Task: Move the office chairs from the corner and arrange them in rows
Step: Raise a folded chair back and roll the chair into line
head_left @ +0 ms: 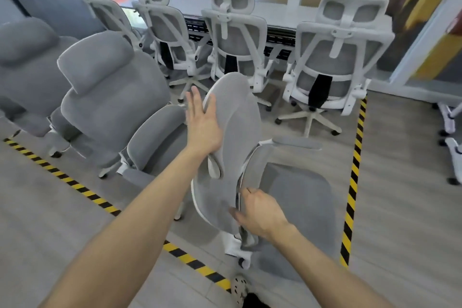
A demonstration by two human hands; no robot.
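A grey office chair (297,197) with a white frame stands right in front of me, its seat turned to the right. My left hand (203,122) lies flat against the left side of its headrest (235,107), fingers spread. My right hand (260,212) is closed on the edge of its backrest, lower down. To its left, grey chairs (112,97) stand side by side facing me. Behind them a row of several white-backed mesh chairs (332,57) faces the far counter.
Yellow-and-black floor tape (353,177) runs along the right of the chair and another strip (75,184) crosses diagonally at the left and front. White chair bases (450,127) sit at the right edge. A glass wall and white counter (282,20) close the far side. My shoe (238,289) shows below.
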